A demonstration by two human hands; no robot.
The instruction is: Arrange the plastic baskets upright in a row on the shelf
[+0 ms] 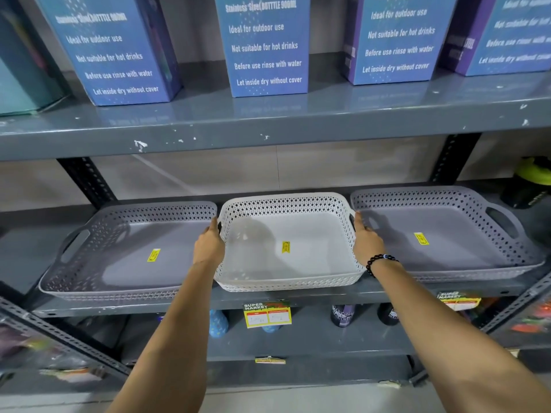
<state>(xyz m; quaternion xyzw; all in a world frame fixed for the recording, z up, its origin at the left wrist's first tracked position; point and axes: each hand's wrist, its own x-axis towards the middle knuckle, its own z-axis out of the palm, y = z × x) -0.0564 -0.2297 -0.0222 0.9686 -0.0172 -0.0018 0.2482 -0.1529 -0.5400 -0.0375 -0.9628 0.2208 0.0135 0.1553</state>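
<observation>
Baskets number three on the grey metal shelf (298,298), all sitting open side up in one row: a white basket (287,242) in the middle and two grey ones flanking it. The left hand (208,244) presses flat against the white basket's left wall, its fingers (214,226) reaching up to the handle cut-out there. The right hand (367,240) does the same on the right wall, fingers (359,222) extended at the handle; a black bead bracelet (378,263) circles that wrist. Both hands hold the white basket between them, fingers mostly straight rather than curled; whether any fingertip hooks through a handle hole cannot be told.

Just outside the left fingers lies the left grey basket (131,248), its rim touching or nearly touching the white one. Just outside the right fingers lies the right grey basket (444,231), equally close. Each of the three carries one yellow sticker on its floor.

Above the fingers, on the upper shelf (268,126), four blue bottle boxes stand upright. Below the fingers, a yellow price tag (267,313) hangs from the shelf edge, with a second further right, and bottles stand on the level beneath.
</observation>
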